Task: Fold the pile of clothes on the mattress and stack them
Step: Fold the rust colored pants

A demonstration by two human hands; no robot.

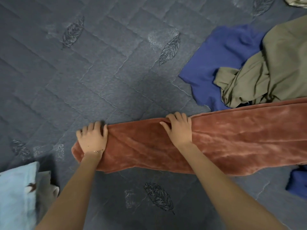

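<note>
A long rust-brown velvety cloth (pixel 224 143) lies folded lengthwise across the grey quilted mattress (pixel 83 72), running from the centre out past the right edge. My left hand (pixel 93 136) grips its left end, fingers curled over the far edge. My right hand (pixel 178 128) holds the far edge a little further right, fingers bent into the fabric. Behind the cloth on the right lies the unfolded pile: an olive-tan garment (pixel 269 72) on top of a blue one (pixel 221 63).
A light blue folded cloth (pixel 16 193) with a grey piece under it sits at the lower left. Another blue piece (pixel 297 181) shows at the right edge below the brown cloth. A pale cloth (pixel 297 1) peeks in at the top right corner.
</note>
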